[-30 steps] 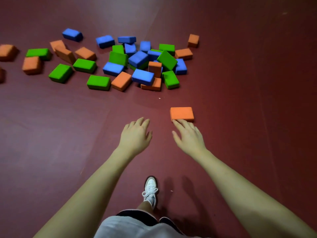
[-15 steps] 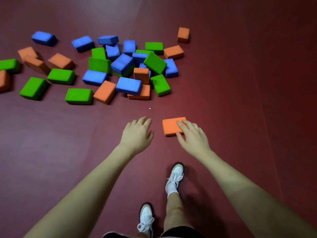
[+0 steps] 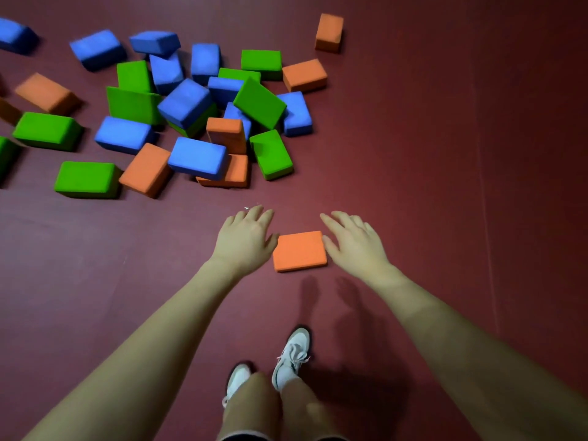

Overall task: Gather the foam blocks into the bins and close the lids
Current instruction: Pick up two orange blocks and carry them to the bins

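Observation:
A lone orange foam block (image 3: pixel 299 251) lies flat on the dark red floor between my hands. My left hand (image 3: pixel 245 238) is at the block's left edge with spread, straight fingers, its thumb at the block's corner. My right hand (image 3: pixel 351 240) is at the right edge, fingers also spread and straight. Neither hand grips the block. Beyond it lies a heap of blue, green and orange foam blocks (image 3: pixel 197 116), some stacked and tilted. No bin is in view.
A single orange block (image 3: pixel 329 31) stands apart at the top right of the heap. More blocks trail off past the left edge. My two white shoes (image 3: pixel 291 354) stand just behind the lone block. Bare floor stretches to the right.
I have stepped forward and the view has moved closer. My left hand came to the block's left side; my right hand shifted from on top of it to its right side.

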Demonstrator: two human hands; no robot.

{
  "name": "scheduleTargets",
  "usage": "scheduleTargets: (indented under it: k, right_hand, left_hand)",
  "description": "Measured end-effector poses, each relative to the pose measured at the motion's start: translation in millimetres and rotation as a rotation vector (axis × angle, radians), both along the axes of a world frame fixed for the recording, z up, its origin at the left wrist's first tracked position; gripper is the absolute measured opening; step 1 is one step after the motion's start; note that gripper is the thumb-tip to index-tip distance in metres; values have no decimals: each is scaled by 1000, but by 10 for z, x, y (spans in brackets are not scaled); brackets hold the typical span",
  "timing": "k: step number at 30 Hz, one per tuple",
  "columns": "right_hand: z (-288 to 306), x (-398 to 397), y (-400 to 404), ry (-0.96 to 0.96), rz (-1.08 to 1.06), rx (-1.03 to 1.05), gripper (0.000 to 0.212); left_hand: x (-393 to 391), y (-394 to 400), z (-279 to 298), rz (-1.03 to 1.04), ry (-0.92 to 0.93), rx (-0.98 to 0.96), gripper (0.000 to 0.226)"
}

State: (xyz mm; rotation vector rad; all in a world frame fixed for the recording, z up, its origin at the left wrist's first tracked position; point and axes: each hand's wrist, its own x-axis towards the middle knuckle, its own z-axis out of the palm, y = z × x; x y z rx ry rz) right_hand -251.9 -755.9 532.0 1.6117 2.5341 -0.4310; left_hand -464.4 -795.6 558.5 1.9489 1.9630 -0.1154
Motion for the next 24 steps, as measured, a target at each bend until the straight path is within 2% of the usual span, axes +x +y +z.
scheduleTargets:
  k: [6,9,13,19,24]
  right_hand:
    - [-665,157,557,-24,-15,-110,53]
    - [-1177,242,789,2,-68,-167,53]
    - [-2059,378,1008,64,-149,-202,52]
    - [-3776,455,1004,-62,-151,-371,57]
    - [-5005,478,947,-121,-166,-412,63]
  left_hand:
    - [110,565,-674,53,-59,-55,50]
    - [163,803,-1230,54,-66,-95,50]
    - [219,1021,-2188,33,-71,-161,52]
    - [380,1101,-3881,-26,-71,-271,54]
    - [520,1081,-5138,-102,-34,-320,61]
